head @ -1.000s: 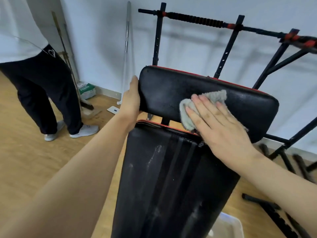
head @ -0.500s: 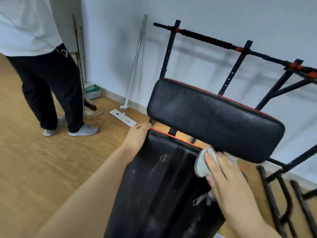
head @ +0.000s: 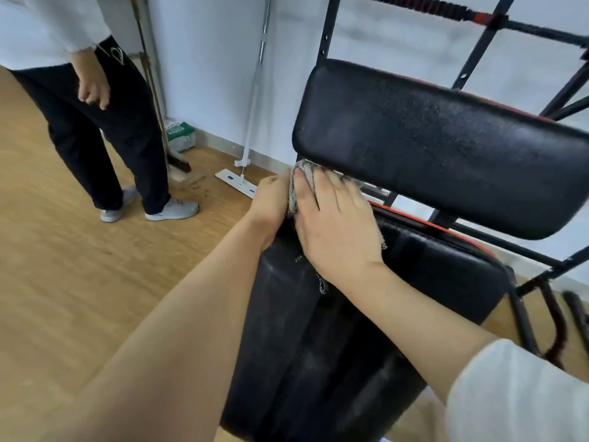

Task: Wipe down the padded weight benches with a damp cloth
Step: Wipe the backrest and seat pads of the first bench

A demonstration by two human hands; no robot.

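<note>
Fingers (head: 322, 194) of R hand (head: 334, 231) lay flat, spread narrow, pressing grey cloth (head: 294, 186) onto top edge of lower bench pad (head: 350, 330) | L hand (head: 271, 202) just left of them, curled on pad corner, touching cloth | upper pad (head: 446, 148) just beyond fingertips | mop (head: 245, 148) & bystander (head: 95, 106) far left

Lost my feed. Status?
Right hand pressing cloth flat on lower pad, top corner. Left hand bracing pad edge. Nothing in the way.

text: none legible | green-white box (head: 180, 135): print too blurred
</note>
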